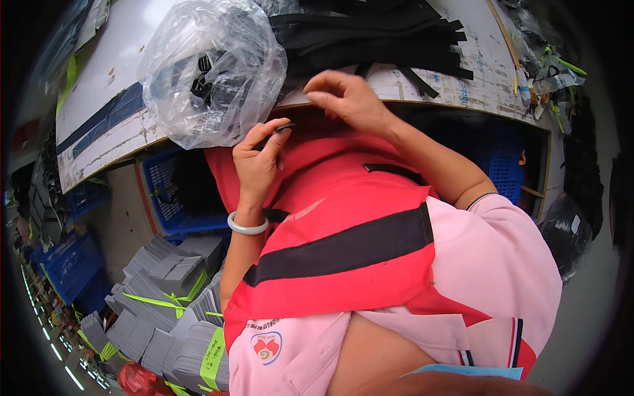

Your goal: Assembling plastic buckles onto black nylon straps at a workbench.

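My left hand, with a pale bangle on its wrist, pinches a small black piece between thumb and fingertips. It is just in front of the table edge, above my red apron; the piece's exact kind is unclear. To its right, my right hand is raised at the table edge. Its thumb and forefinger come close together; anything between them cannot be made out. Beyond my left hand lies a clear plastic bag with black buckle-like pieces inside. Black straps are piled beyond my right hand.
The white worktable has a worn front edge. Beneath it are blue crates. Grey stacked pieces tied with yellow-green strips lie at lower left. Plastic scraps hang by the table's right end, above a black bag.
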The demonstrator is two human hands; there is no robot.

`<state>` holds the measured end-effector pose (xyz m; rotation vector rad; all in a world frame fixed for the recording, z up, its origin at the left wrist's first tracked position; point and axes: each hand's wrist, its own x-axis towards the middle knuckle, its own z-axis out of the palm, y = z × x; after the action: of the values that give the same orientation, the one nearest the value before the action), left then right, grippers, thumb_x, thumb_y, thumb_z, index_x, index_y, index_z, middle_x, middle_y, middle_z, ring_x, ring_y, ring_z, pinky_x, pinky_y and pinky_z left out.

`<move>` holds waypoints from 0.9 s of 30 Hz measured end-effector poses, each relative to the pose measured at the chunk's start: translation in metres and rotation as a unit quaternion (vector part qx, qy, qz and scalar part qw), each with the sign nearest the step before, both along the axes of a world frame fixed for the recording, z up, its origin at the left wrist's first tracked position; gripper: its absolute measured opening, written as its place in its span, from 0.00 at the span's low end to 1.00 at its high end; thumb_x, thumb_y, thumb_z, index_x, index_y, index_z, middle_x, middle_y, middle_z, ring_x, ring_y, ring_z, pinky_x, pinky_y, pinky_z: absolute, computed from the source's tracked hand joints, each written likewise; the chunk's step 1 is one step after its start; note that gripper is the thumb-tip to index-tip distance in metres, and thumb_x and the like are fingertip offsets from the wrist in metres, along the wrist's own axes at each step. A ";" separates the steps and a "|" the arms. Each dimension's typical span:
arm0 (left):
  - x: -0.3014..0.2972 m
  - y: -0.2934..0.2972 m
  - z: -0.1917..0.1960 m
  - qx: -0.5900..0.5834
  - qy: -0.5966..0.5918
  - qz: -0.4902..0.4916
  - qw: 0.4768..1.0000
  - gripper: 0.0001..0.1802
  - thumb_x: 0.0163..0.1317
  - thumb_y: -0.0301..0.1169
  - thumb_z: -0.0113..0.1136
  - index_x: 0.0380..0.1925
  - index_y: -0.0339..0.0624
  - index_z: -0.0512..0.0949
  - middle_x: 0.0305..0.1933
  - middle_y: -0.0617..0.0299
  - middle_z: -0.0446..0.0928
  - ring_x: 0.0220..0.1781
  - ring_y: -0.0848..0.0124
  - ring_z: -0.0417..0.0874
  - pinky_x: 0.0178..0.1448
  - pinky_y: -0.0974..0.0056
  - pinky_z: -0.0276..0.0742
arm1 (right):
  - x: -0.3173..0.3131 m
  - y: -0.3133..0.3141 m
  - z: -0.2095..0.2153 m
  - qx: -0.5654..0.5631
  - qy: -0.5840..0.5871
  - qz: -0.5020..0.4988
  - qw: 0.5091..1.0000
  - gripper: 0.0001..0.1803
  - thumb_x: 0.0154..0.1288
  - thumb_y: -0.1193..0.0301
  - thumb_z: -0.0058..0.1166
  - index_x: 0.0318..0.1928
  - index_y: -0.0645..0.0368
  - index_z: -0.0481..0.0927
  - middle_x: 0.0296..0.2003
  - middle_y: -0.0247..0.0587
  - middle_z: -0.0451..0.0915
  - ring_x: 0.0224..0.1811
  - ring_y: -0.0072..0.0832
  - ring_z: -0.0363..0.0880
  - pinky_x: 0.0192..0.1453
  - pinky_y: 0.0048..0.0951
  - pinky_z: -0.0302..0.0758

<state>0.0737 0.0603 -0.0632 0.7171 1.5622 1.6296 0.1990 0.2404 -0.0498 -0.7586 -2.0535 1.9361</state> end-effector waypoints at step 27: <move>0.004 -0.004 0.014 0.011 0.191 0.085 0.978 0.08 0.59 0.22 0.64 0.38 0.31 0.82 0.27 0.62 0.76 0.27 0.77 0.74 0.31 0.72 0.68 | -0.006 -0.035 0.030 -0.205 -0.079 0.127 0.967 0.14 0.71 0.62 0.52 0.32 0.58 0.78 0.22 0.21 0.71 0.22 0.08 0.63 0.24 0.15 0.61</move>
<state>0.0775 0.0561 -0.0495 0.9755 1.9240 1.7049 0.1928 0.2059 -0.0197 -0.7820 -1.9364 2.5739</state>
